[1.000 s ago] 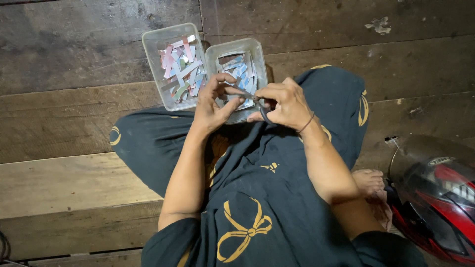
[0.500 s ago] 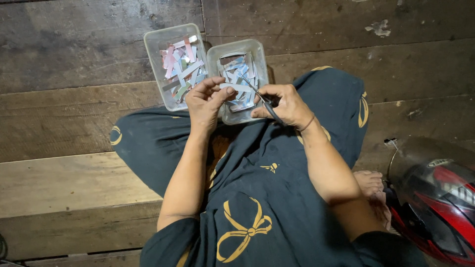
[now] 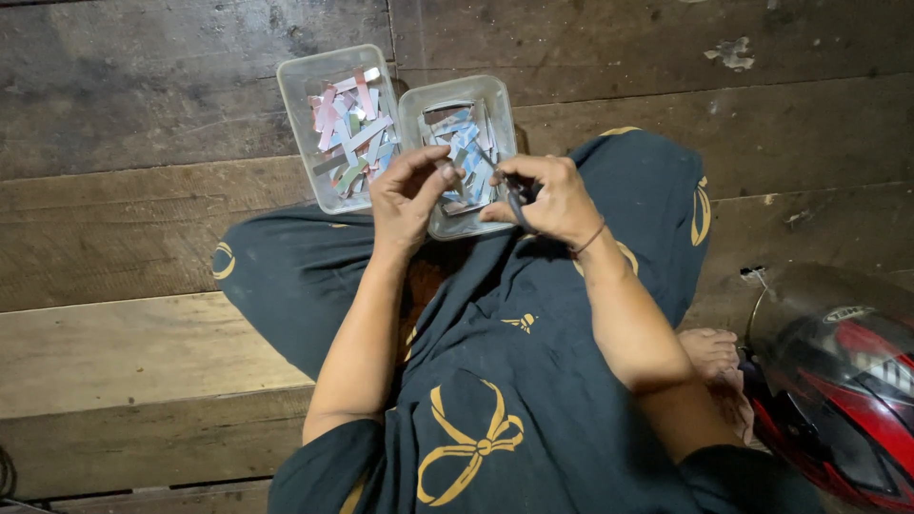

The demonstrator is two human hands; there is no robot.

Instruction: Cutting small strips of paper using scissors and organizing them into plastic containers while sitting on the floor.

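Change: since half a second ago the hands have drawn a little apart over the right tray; the left hand's fingertips have pinched together at a strip, and the dark tool has tilted down inside the right fist.

Left hand (image 3: 407, 195): fingers curled, tips closed on a small paper strip (image 3: 447, 171) just above the right tray; whether the strip is lifted free or still lies among the others cannot be told.

Right hand (image 3: 550, 195): closed around a thin dark tool (image 3: 515, 202), which pokes out below the thumb; what kind of tool is too dark to tell. A thin band sits at the wrist.

Right tray (image 3: 505, 124): clear plastic, rectangular, on the floor against the person's knee, holding mostly blue and white strips; the hands hide its near edge.

Left tray (image 3: 295, 105): same kind, touching the right tray side by side, holding pink, white and green strips; no hand touches it.

Floor (image 3: 143, 124): dark worn wooden planks, carrying both trays.

Legs (image 3: 286, 276): crossed, in dark cloth with gold bow prints; a bare foot (image 3: 709, 352) shows at the right.

Helmet (image 3: 838, 381): red and black with a dark visor, on the floor at the lower right, just beside the foot, well apart from the trays.
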